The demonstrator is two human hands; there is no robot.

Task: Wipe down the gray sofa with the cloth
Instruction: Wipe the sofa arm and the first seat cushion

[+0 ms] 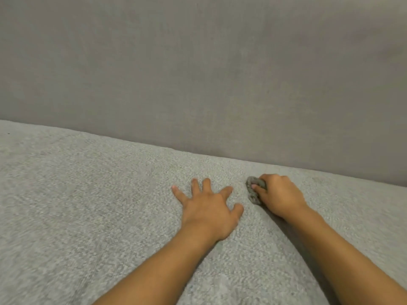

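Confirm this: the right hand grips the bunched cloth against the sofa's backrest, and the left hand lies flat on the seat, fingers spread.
Wrong place. The head view shows the right hand gripping the bunched cloth down on the seat, short of the backrest. The left hand does lie flat on the seat, fingers spread.

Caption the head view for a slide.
The right hand grips a bunched gray cloth on the sofa seat near the backrest; the left hand rests flat beside it, fingers spread.
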